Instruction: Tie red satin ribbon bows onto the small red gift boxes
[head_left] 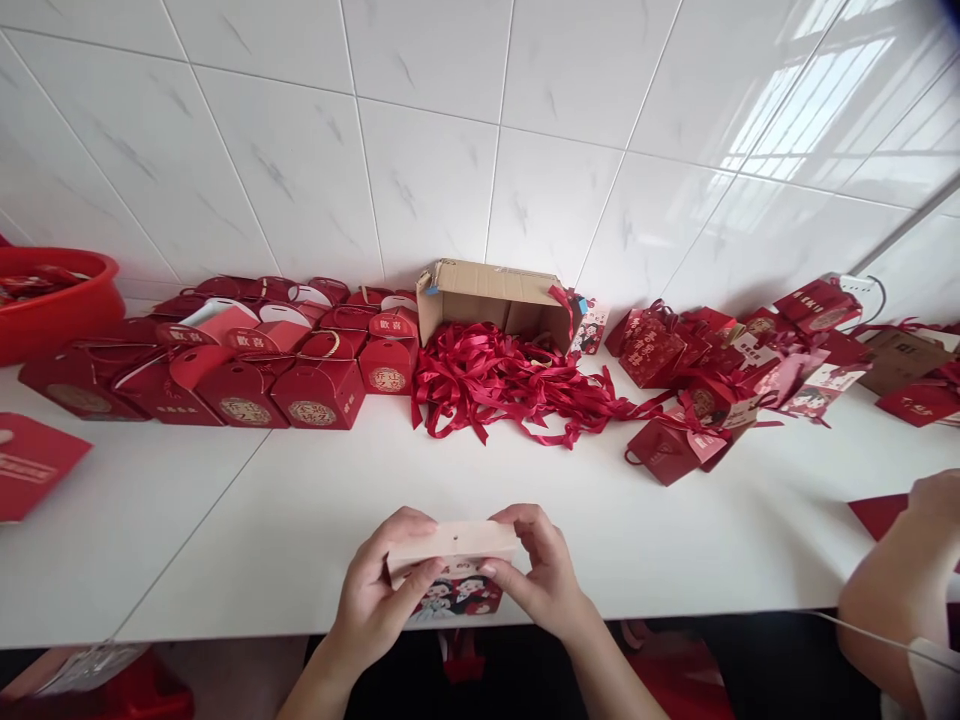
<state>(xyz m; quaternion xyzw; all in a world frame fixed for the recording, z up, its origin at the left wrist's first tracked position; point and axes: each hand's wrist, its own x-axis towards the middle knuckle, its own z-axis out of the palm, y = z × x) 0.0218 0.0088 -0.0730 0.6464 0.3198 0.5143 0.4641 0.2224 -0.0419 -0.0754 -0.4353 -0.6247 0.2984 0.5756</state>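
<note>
Pale-topped box (453,541): likely light, creasable; grip edges.
Left hand (381,585): you hold the nine-o'clock end.
Right hand (546,575): the three-o'clock end.

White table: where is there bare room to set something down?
Bare tabletop lies between the red boxes and the left hand, between the ribbon pile and the held box, and from the right hand toward the co-worker's arm. The back, along the wall, is crowded around the cardboard box.

Wall (427,150): white glossy tiles (562,200), faint grey veins
Table (675,550): white, thin seam (191,535) slanting across the left
Window reflection (821,100): bright, barred, upper right
</note>
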